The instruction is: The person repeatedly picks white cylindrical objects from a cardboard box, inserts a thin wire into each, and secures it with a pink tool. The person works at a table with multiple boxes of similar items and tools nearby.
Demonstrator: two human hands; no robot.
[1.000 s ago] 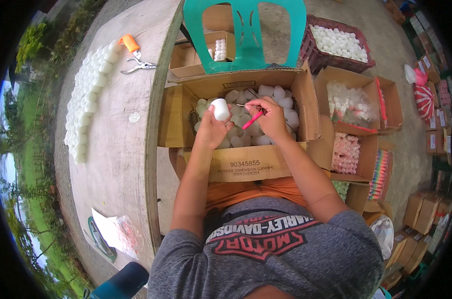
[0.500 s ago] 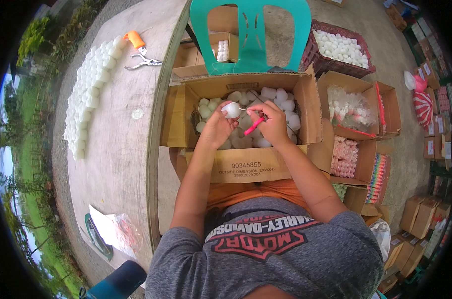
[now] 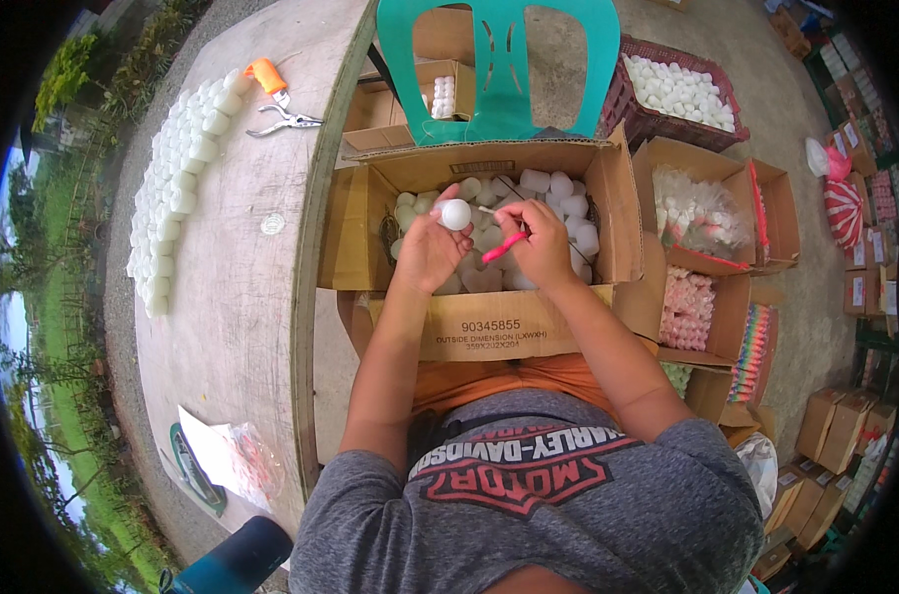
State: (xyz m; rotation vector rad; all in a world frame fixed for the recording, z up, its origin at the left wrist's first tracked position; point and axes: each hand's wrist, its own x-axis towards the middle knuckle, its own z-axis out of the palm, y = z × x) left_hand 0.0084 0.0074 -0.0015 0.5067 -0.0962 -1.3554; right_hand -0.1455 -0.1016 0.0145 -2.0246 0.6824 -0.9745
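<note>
My left hand [image 3: 428, 253] holds a small white rounded piece [image 3: 455, 215] between thumb and fingers, above the open carton [image 3: 608, 208]. What looks like a pair of scissors with pink handles [image 3: 503, 247] is gripped in my right hand [image 3: 543, 244], just to the right of the piece. A short pale tip shows between the right fingers and the piece, apart from it. Many similar white rounded pieces [image 3: 481, 279] lie loose in the carton below both hands.
On the table [image 3: 242, 327] at left stand rows of white pieces [image 3: 177, 188], with pliers [image 3: 285, 121] and an orange-handled tool [image 3: 266, 76] nearby. A green chair [image 3: 504, 89] stands beyond the carton. Right of it are a filled crate [image 3: 618, 104] and boxes [image 3: 702, 163].
The white piece has turned in my left hand, so its round end now faces up. The pale tip at my right hand has drawn slightly away from it.
</note>
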